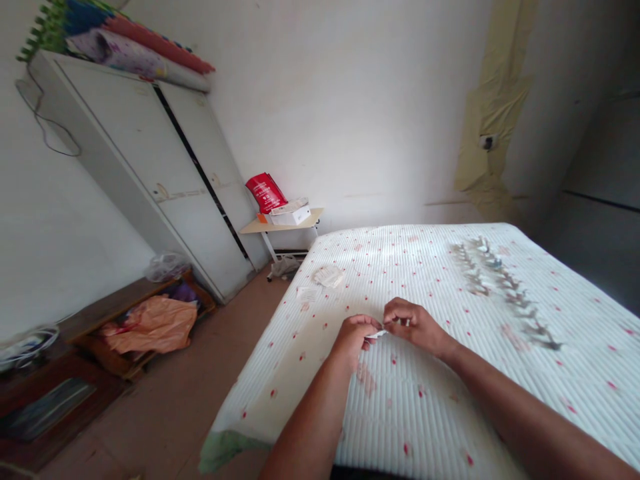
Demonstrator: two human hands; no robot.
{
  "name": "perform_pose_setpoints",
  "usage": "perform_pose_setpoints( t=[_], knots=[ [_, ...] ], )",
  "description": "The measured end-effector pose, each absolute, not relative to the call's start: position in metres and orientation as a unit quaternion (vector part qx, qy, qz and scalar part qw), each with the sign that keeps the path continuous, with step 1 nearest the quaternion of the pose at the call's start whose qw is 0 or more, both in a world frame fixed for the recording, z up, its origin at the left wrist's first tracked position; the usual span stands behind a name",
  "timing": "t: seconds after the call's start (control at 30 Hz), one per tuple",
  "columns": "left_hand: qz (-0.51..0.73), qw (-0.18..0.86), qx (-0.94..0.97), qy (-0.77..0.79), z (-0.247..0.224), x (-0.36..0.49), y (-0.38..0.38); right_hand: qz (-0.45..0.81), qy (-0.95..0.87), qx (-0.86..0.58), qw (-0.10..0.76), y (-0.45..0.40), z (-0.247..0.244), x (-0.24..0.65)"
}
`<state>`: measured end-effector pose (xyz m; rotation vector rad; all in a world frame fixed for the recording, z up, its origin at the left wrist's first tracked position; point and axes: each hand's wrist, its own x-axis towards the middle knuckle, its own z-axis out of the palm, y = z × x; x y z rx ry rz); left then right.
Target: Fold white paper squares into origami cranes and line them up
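Over the bed, my left hand (356, 335) pinches a small folded piece of white paper (377, 334) between thumb and fingers. My right hand (411, 321) meets it from the right, its thumb and fingertips closed on the paper's other end. The fold's exact shape is too small to make out. Beyond my left hand lie a pile of thin printed paper (329, 275) and a single square sheet (307, 294). To the right stand several small folded paper figures (510, 283) in rows, looking like paper cranes and somewhat blurred.
A quilted white bedspread (400, 393) with red flecks covers the bed. Behind its far left corner, a small table (260, 225) carries a red bag (266, 192) and a white box (291, 214). A grey cabinet (135, 147) and low wooden furniture (75, 330) line the left side.
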<state>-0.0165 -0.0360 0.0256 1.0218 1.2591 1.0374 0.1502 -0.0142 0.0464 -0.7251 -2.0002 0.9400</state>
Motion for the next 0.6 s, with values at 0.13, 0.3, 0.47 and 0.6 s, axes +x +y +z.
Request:
perform_pose_setpoints(
  t=[0.13,0.3,0.47,0.6],
  knots=[
    [0.445,0.574,0.417,0.545,0.027,-0.014,-0.037,0.24,-0.859,-0.279,0.355,-0.017,0.048,0.15],
    [0.451,0.58,0.409,0.541,0.027,-0.014,-0.038,0.184,-0.887,-0.299,0.3,-0.02,0.049,0.146],
    [0.456,0.611,0.391,0.515,0.027,-0.017,-0.038,0.224,-0.878,-0.316,0.282,-0.018,0.047,0.147],
    [0.453,0.654,0.375,0.476,0.028,-0.021,-0.039,0.297,-0.85,-0.312,0.303,-0.015,0.039,0.148]
  ],
)
